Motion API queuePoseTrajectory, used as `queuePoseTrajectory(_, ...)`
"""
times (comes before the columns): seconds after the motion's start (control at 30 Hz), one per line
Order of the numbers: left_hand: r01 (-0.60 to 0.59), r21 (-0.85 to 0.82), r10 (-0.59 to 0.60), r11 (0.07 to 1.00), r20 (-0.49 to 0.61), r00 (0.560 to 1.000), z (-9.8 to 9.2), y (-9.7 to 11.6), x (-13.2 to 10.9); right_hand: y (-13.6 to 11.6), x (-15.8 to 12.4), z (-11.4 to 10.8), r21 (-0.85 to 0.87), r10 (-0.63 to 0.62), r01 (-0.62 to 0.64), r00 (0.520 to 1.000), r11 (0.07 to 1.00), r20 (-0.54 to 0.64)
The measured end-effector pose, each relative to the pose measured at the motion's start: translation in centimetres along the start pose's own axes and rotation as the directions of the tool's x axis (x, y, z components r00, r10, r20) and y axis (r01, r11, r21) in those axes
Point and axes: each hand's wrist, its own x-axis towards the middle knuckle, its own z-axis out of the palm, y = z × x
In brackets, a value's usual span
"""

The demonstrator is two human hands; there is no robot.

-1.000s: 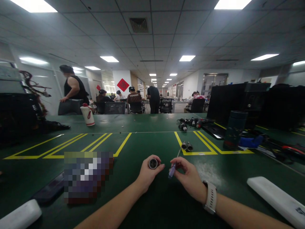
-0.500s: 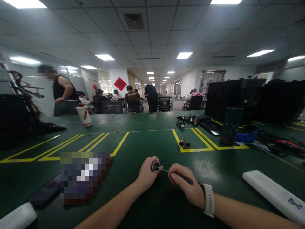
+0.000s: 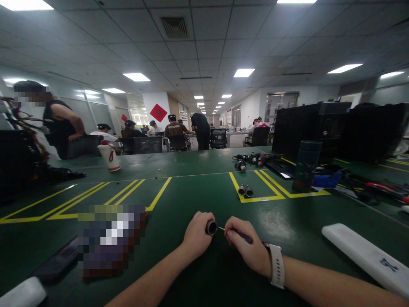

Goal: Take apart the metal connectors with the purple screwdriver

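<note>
My left hand (image 3: 196,236) is closed round a small black round connector (image 3: 211,227), its open end turned to the right. My right hand (image 3: 247,249), with a white watch on the wrist, pinches a small screwdriver (image 3: 238,235) with a purple handle. Its thin metal tip reaches into the connector's open end. Both hands hover just above the green table (image 3: 191,192), near its front edge.
Two more small connectors (image 3: 245,190) lie in a yellow-taped box, with a pile of others (image 3: 252,160) further back. A dark bottle (image 3: 305,166), monitors, a white cup (image 3: 109,157), a white bar (image 3: 364,258) and a blurred object (image 3: 110,238) stand around. People work behind the table.
A second ago my right hand held the screwdriver upright, apart from the connector. It has since laid it sideways with the tip in the connector, and both hands have drawn closer.
</note>
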Motion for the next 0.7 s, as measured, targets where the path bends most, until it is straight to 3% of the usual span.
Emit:
queuePoseTrajectory(0.1, 0.001, 0.021, -0.001, 1.0, 0.017, 1.0, 0.0, 0.2, -0.1, -0.2, 0.1, 0.0, -0.004, 0.009, -0.009, 1.0, 1.0, -0.004)
queuePoseTrajectory(0.27, -0.012, 0.029, 0.01, 1.0, 0.046, 0.999, -0.1, 0.3, -0.1, 0.9, 0.8, -0.3, 0.349, 0.131, -0.151, 0.988, 0.925, 0.08)
queuePoseTrajectory(0.37, -0.017, 0.031, 0.015, 0.999, 0.051, 0.999, -0.1, 0.4, 0.0, 1.7, 1.1, -0.4, 0.444, 0.193, -0.197, 0.98, 0.874, 0.054)
queuePoseTrajectory(0.47, -0.016, 0.037, 0.014, 0.999, 0.048, 0.999, -0.1, 0.3, 0.0, 1.5, 0.9, -0.4, 0.381, 0.179, -0.172, 0.984, 0.909, 0.016)
queuePoseTrajectory(0.63, -0.028, 0.056, 0.026, 0.998, 0.036, 0.999, 0.0, 0.3, 0.0, 0.4, 0.3, -0.2, 0.12, 0.051, -0.046, 0.998, 0.992, -0.039)
queuePoseTrajectory(0.7, -0.033, 0.057, 0.031, 0.998, 0.038, 0.999, 0.0, 0.4, 0.0, 0.4, 0.3, -0.2, 0.123, 0.05, -0.044, 0.998, 0.991, -0.048)
